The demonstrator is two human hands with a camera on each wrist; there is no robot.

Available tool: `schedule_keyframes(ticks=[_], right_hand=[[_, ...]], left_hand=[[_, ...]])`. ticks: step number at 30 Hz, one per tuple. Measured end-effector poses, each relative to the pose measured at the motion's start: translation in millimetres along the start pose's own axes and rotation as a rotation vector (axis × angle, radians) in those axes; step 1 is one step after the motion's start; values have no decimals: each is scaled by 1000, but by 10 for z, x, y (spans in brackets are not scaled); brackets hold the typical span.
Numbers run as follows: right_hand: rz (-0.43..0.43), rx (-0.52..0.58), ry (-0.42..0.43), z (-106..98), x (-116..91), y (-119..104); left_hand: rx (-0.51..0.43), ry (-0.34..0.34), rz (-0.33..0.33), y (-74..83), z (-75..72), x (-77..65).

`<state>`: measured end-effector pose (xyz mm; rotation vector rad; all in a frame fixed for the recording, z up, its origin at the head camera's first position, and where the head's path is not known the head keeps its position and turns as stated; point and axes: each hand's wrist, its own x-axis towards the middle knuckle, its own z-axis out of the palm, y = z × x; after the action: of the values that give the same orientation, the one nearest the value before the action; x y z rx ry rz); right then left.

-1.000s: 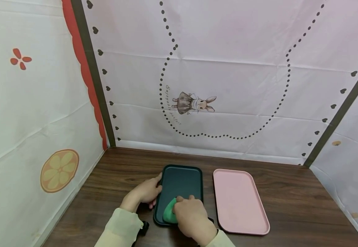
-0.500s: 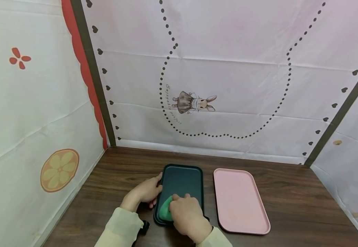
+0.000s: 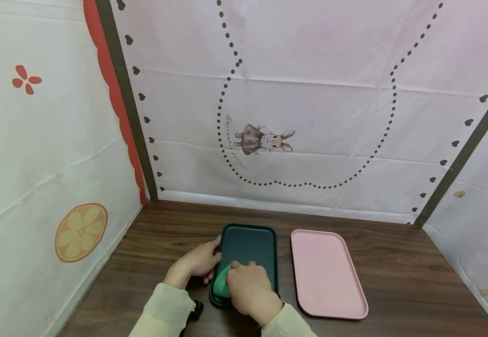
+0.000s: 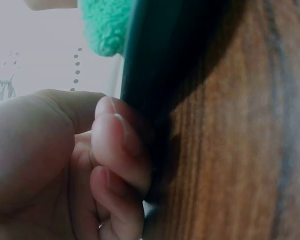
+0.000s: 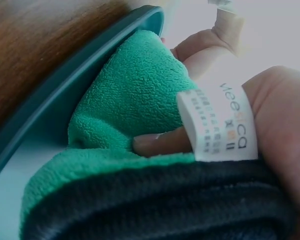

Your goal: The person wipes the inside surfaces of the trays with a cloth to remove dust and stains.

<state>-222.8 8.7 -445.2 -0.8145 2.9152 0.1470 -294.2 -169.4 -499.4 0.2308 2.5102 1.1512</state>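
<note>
Green cleaning cloth [image 3: 222, 283] meets dark green tray [image 3: 248, 243] in the head view: bunched under a person's right hand [image 3: 250, 290], it lies in the tray's near left corner, while the left hand [image 3: 198, 260] holds the left rim. Wiping looks to be under way rather than finished; the far half lies uncovered, though whether it has been wiped cannot be told. To the right, just apart, a pink tray [image 3: 328, 274] sits untouched. Both rest on a dark wood-grain worktop [image 3: 399, 271], enclosed by pale printed wall hangings [image 3: 311, 93] bearing a sideways rabbit [image 3: 265, 139], dotted lines, hearts and, at left, an orange slice [image 3: 81, 232].

From the left wrist, curled fingers grip the tray's edge above the brown grain; the cloth's fluffy border shows at the rim, near the hand.

From the right wrist, the fingers pinch creased pile beside a printed white label [image 5: 217, 122], the cloth close against the raised rim; its underside is hidden, leaving the surface beneath unjudged.
</note>
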Motion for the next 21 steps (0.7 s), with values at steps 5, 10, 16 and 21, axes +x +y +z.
schedule_keyframes(ticks=[5,10,16,21], right_hand=[[20,15,-21,-3,17,-10],[42,41,-41,1,40,0],[43,59,-44,-6,71,20],[62,86,-60,-25,102,55]], left_hand=[[8,0,3,-11,10,4],[9,-4,4,-15,6,-2],[12,-7,-2,-7,-17,-17],[8,-11,-2,-1,-13,-15]])
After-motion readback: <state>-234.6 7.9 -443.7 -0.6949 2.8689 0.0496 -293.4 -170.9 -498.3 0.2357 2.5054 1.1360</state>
